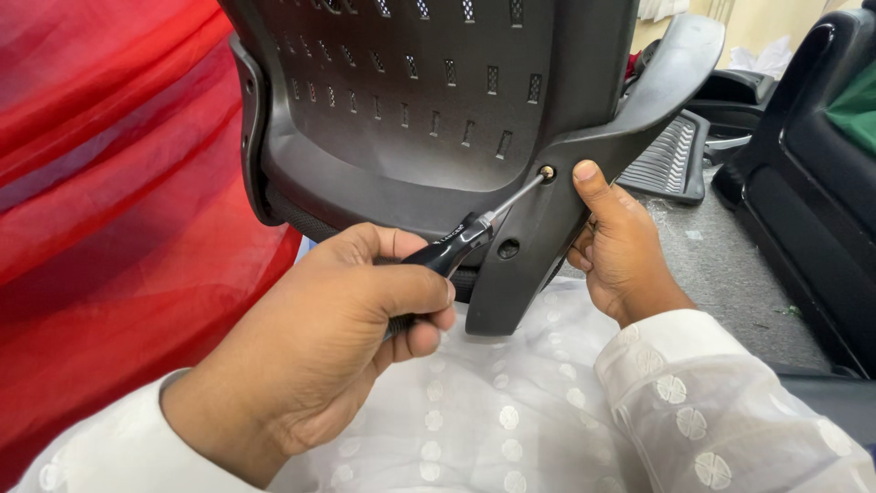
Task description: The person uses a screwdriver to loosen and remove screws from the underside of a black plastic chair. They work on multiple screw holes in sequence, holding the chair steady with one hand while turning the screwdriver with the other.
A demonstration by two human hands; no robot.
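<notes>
My left hand (319, 338) grips the black handle of a screwdriver (456, 245). Its metal shaft runs up and right, and the tip sits in a bolt (547, 173) on the black armrest bracket (534, 246). That bracket lies against a black perforated plastic chair back (411, 110) that fills the upper middle of the view. My right hand (620, 246) wraps around the bracket's right edge, thumb pointing up beside the bolt. A second empty hole (508, 248) shows lower on the bracket. Both arms wear white patterned sleeves.
Red sheer fabric (109, 183) hangs along the left side. More black chair parts lie on the grey floor (730, 265) at right: a ribbed piece (671, 155) and a large shell (812, 183). My white garment (511, 402) covers my lap below.
</notes>
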